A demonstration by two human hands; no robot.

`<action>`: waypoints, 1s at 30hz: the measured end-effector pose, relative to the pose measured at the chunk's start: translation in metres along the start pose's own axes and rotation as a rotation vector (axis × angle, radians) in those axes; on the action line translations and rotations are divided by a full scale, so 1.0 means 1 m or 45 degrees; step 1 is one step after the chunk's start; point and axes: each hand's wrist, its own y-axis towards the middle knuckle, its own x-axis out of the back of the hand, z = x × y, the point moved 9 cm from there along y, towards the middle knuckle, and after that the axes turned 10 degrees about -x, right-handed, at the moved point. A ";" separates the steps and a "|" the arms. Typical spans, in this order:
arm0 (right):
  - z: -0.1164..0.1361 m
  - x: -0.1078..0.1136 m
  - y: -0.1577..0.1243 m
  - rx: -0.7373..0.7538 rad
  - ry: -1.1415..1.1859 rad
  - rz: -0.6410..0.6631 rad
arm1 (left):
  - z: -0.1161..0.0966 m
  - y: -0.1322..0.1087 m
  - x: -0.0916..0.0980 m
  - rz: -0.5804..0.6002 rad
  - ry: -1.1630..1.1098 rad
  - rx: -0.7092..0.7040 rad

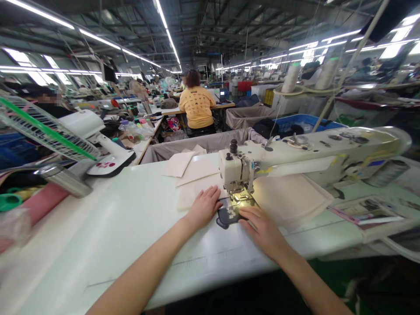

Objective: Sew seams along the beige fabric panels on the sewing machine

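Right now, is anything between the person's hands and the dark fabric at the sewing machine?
Nothing visible stands in the way. The right hand lies on the dark fabric, and the left hand sits right at its edge.

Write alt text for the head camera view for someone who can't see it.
The left hand and right hand flank a dark patterned piece at the presser foot of a white sewing machine on a white table, with cream fabric pieces around.

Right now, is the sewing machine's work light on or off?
On: the sewing machine casts yellow light over the dark fabric between the left hand and right hand.
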 end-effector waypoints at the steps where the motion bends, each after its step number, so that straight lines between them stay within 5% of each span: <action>1: 0.000 0.000 -0.001 -0.001 0.005 -0.004 | 0.001 -0.001 0.004 0.003 0.016 0.028; 9: 0.000 0.000 0.001 -0.004 0.046 -0.003 | 0.037 -0.028 0.051 -0.172 0.002 0.280; 13: -0.006 0.003 0.001 -0.039 0.088 -0.040 | 0.071 -0.073 0.077 -0.762 -0.193 0.576; 15: -0.010 0.007 0.002 -0.076 0.129 -0.091 | 0.070 -0.094 0.075 -0.955 -0.170 0.573; 16: -0.012 0.012 0.003 -0.112 0.151 -0.137 | 0.060 -0.095 0.070 -0.916 -0.086 0.475; 19: -0.004 0.027 0.003 -0.218 0.182 -0.297 | 0.014 -0.086 0.038 -0.490 0.064 0.056; 23: 0.051 0.016 0.003 -0.077 0.140 -0.175 | -0.022 -0.086 0.016 -0.093 0.137 0.020; 26: 0.080 -0.018 -0.003 0.068 0.033 0.064 | -0.041 -0.085 0.014 -0.094 0.105 -0.029; 30: 0.054 -0.033 -0.012 -0.003 -0.163 0.088 | -0.052 -0.082 0.014 -0.233 0.032 -0.130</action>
